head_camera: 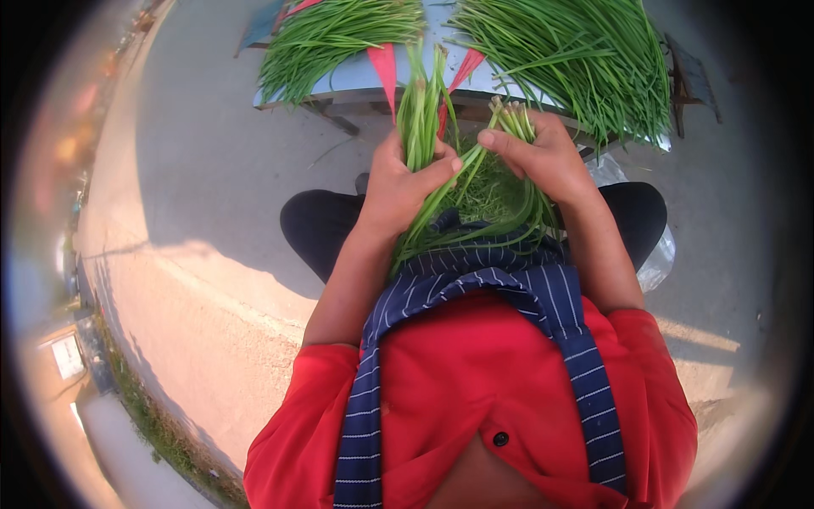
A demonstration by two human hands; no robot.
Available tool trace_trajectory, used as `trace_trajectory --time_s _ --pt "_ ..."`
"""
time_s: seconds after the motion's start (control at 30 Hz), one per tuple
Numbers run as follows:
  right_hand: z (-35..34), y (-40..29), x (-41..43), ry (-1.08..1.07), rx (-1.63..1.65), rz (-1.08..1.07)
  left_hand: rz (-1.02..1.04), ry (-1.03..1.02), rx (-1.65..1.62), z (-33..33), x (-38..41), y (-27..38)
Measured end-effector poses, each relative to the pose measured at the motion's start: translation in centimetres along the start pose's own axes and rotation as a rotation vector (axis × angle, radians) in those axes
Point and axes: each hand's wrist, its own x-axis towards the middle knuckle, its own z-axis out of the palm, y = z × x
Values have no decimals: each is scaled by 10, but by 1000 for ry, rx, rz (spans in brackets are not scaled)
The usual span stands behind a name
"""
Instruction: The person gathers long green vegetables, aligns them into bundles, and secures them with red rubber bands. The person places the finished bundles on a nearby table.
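My left hand (407, 181) is closed around a bunch of long green stalks (420, 121), likely garlic chives, with the pale cut ends pointing away from me. To its right, my right hand (540, 153) grips a smaller bunch of stalks (512, 121) near the pale ends, thumb on top. The leaves of these bunches hang down over the striped apron (477, 254) on my lap. Beyond my hands stands a low metal-topped table (356, 79) with a pile of the greens (343, 38) on its left and a larger pile (572, 57) on its right.
Red strips (383, 67) hang over the table's near edge between the piles. Loose green trimmings (486, 191) lie on the ground between my knees. A clear plastic bag (658, 257) is by my right leg. Small stools or boards (696, 76) stand beside the table.
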Motion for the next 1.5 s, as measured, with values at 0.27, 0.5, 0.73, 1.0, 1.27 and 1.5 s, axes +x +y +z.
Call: trace_trajectory --time_s 0.27,0.5,0.73,1.0,1.27,1.5 --pt "-32 1 -1 116 507 -61 -49 -12 -67 -16 -7 6" --pt "-8 -2 0 187 257 -74 -79 -39 -157 -11 -7 11" --pt "11 -6 9 179 384 -218 -103 -20 -158 0 -5 12" --pt "25 -18 18 210 192 -221 -104 -172 125 4 -5 11" --pt "6 -5 17 204 600 -191 -155 -124 -260 -6 -6 6" --pt "-65 -6 21 299 1013 -569 -88 -81 -461 -20 -7 0"
